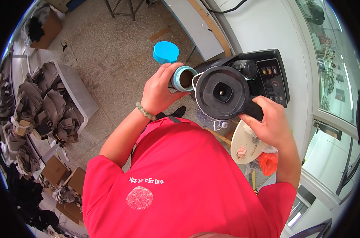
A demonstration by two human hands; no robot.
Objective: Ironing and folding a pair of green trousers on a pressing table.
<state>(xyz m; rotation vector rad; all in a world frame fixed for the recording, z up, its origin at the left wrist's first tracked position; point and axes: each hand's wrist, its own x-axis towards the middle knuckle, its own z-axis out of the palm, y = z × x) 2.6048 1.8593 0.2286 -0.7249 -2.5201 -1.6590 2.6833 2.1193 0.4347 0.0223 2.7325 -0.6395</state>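
Observation:
My left hand (158, 92) is wrapped around a light-blue drinking bottle (175, 80), held upright with its mouth uncovered. Brown contents show inside the bottle. Its bright blue cap (166, 52) hangs swung back on the far side. My right hand (273, 123) grips the black handle of a kettle (211, 104) with a round dark lid. The kettle's pale spout edge meets the right side of the bottle's rim. Whether liquid is flowing cannot be made out.
A black appliance with a control panel (272, 87) stands just behind the kettle. Below it are a round pale stool top (237, 143), a red plastic bag (268, 164) and a clear plastic bottle (211, 122). At left, a whitish bin (78, 95) holds grey pieces. A table (198, 29) is ahead.

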